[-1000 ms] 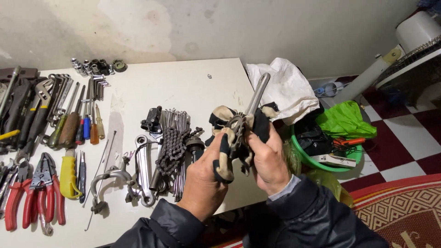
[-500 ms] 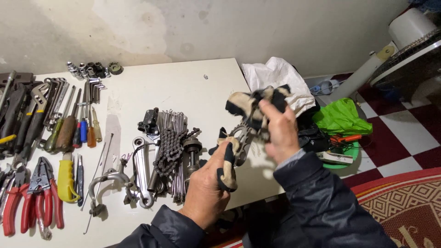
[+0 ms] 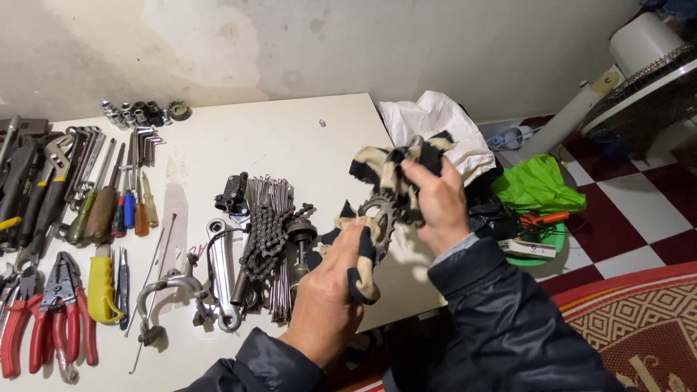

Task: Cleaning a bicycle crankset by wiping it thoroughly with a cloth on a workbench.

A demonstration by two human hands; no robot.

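A person in a dark padded jacket is standing at the right edge of a white table (image 3: 290,138), holding a toothed metal sprocket (image 3: 380,215) just above that edge. The left hand (image 3: 330,290) is closing around the sprocket's lower left side, with a strip of black and cream rag (image 3: 363,265) lying between the fingers and the metal. The right hand (image 3: 434,203) is gripping the sprocket's upper right side, fingers curled tight over more of the same rag, which is bunching above the knuckles and hiding much of the part.

Just left of the hands, near the table's right edge, a dark bicycle chain (image 3: 266,231) is lying heaped over a bundle of thin spokes (image 3: 279,290), with a silver crank arm (image 3: 218,268) beside them and a small black clamp piece (image 3: 234,194) just behind. A curved brake arm (image 3: 163,290) is sitting towards the front edge. Farther left, screwdrivers (image 3: 116,207) are lying in a row, and red-handled pliers (image 3: 51,319) are resting at the front left corner. Sockets (image 3: 138,112) are clustered along the back edge, with hex keys (image 3: 145,141) just in front of them.

Beyond the right edge, a white cloth (image 3: 435,123) is draping over the table's far right corner, just behind the right hand. Lower down, a green bag (image 3: 537,185) is lying in a green basin (image 3: 548,243) on the red and white checked floor (image 3: 646,210). A fan (image 3: 646,80) is leaning in the upper right.
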